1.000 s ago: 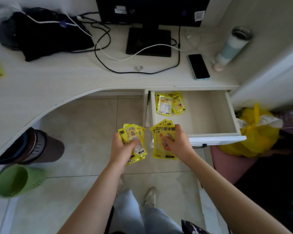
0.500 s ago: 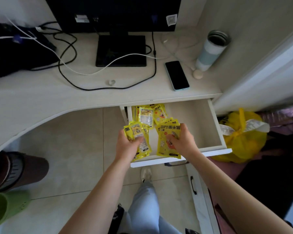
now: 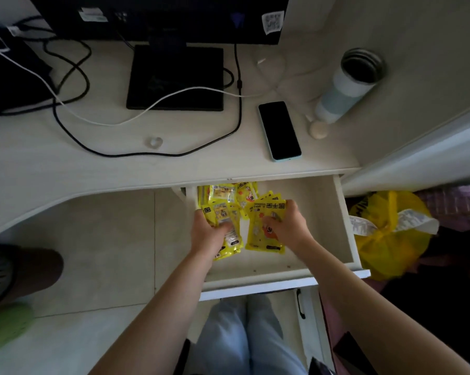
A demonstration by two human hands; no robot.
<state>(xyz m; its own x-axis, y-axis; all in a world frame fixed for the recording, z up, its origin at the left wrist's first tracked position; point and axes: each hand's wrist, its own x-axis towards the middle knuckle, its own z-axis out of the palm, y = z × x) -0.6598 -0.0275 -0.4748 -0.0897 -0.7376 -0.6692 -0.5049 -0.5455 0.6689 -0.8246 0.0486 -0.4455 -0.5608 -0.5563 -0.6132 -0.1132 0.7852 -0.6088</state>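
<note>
Inside the open white drawer (image 3: 255, 280), two fanned bundles of yellow foil sachets are held just above its bare floor. The left bundle (image 3: 220, 212) is gripped by the left hand (image 3: 210, 236), whose fingers are curled round it. The right bundle (image 3: 263, 240) is pinched by the right hand (image 3: 290, 226). Bold black characters are printed along the top of the right bundle but cannot be read with certainty. Further back, loose yellow sachets (image 3: 225, 191) are lying in the drawer's rear left corner. Compared with half a second earlier, both bundles are found deeper in, past the front rail. Beyond, a black phone (image 3: 279, 130) is lying on the pale counter (image 3: 93, 163).
</note>
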